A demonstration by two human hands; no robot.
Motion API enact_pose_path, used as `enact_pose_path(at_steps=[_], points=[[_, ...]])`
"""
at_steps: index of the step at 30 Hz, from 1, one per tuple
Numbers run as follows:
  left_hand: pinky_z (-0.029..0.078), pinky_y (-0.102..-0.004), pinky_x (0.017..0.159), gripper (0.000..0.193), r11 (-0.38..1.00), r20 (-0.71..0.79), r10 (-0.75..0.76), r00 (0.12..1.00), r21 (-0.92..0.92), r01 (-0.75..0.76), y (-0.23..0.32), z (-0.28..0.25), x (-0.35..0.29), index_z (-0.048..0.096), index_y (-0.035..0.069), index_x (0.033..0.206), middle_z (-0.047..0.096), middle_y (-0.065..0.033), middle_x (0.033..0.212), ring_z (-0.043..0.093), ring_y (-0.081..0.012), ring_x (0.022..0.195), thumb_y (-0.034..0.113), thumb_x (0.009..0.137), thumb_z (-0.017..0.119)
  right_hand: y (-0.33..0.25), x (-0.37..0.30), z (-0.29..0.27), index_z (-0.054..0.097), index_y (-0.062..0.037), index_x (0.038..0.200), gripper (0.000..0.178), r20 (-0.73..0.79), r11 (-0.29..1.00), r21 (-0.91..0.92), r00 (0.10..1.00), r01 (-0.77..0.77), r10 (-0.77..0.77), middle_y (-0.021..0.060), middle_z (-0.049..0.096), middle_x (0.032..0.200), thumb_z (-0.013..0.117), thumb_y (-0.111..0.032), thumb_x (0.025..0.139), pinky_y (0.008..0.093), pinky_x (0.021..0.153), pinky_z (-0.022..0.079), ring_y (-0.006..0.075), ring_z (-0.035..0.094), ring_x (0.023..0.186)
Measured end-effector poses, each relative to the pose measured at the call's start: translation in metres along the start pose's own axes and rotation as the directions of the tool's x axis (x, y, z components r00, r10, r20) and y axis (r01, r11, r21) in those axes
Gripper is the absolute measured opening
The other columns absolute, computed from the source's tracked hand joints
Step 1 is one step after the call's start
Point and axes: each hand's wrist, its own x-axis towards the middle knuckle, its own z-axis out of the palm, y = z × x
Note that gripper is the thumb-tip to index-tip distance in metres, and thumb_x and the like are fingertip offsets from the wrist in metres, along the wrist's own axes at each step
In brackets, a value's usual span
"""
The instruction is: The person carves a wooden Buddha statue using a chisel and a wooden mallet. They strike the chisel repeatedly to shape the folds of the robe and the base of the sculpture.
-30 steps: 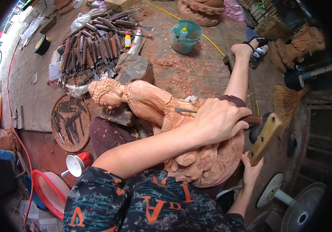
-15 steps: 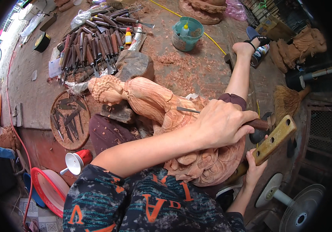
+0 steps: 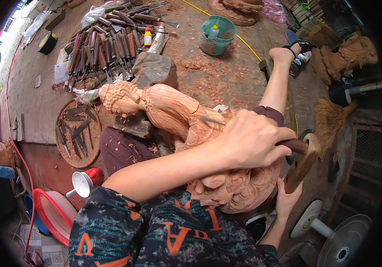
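Note:
A carved wooden statue (image 3: 168,109) with a curly-haired head lies tilted across my lap, its head to the left and its broad carved base toward the lower right. My left hand (image 3: 253,140) is closed around a chisel (image 3: 295,145); the metal blade points left over the statue's middle, with the wooden handle sticking out to the right. In my right hand (image 3: 287,201) is a flat wooden mallet (image 3: 301,167) with holes through it. Its upper end is at the butt of the chisel handle and seems to touch it. My left palm hides part of the chisel.
Many wood-handled chisels (image 3: 104,49) lie heaped at the upper left. A round tray (image 3: 62,153) holds dark blades. Beyond the statue are a wooden block (image 3: 153,71) and a teal bucket (image 3: 217,46). A fan (image 3: 344,244) stands lower right, a broom (image 3: 328,118) above it. Shavings litter the floor.
The mallet has swung left and inward, from apart from the chisel to its handle end. The chisel blade has shifted slightly left and up. The statue stays almost where it was.

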Motion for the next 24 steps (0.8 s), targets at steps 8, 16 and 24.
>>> enact_pose_path(at_steps=[8, 16, 24], points=[[0.048, -0.0392, 0.05, 0.031, 1.0, -0.053, 0.019, 0.998, 0.016, -0.018, 0.003, 0.002, -0.002, 0.067, 0.016, 0.103, 0.064, -0.0102, 0.07, 0.062, -0.0286, 0.058, 0.035, 0.079, 0.066, -0.011, 0.005, -0.001, 0.052, 0.0009, 0.109, 0.033, 0.017, 0.95, 0.308, 0.999, -0.044, 0.041, 0.0034, 0.055, 0.088, 0.066, 0.002, 0.08, 0.0234, 0.071, 0.042, 0.0103, 0.051, 0.076], [0.047, -0.0415, 0.044, 0.031, 0.983, 0.132, -0.125, 0.983, 0.151, 0.104, 0.032, 0.002, -0.014, 0.06, 0.012, 0.103, 0.061, -0.0139, 0.064, 0.061, -0.03, 0.052, 0.035, 0.083, 0.061, 0.014, -0.009, -0.006, 0.052, 0.0018, 0.109, 0.034, -0.009, 1.0, 0.015, 1.0, 0.013, -0.013, 0.0046, 0.057, 0.091, 0.067, 0.001, 0.079, 0.0269, 0.078, 0.044, 0.0142, 0.054, 0.083], [0.047, -0.0376, 0.044, 0.039, 0.991, 0.098, -0.127, 0.987, 0.046, 0.123, 0.059, -0.022, -0.056, 0.055, 0.012, 0.117, 0.061, -0.009, 0.071, 0.062, -0.0271, 0.055, 0.034, 0.085, 0.06, -0.015, -0.014, -0.014, 0.047, 0.0031, 0.125, 0.054, 0.073, 0.985, 0.165, 0.996, 0.043, -0.056, 0.0065, 0.056, 0.107, 0.069, -0.002, 0.076, 0.0263, 0.082, 0.043, 0.0118, 0.052, 0.091]])
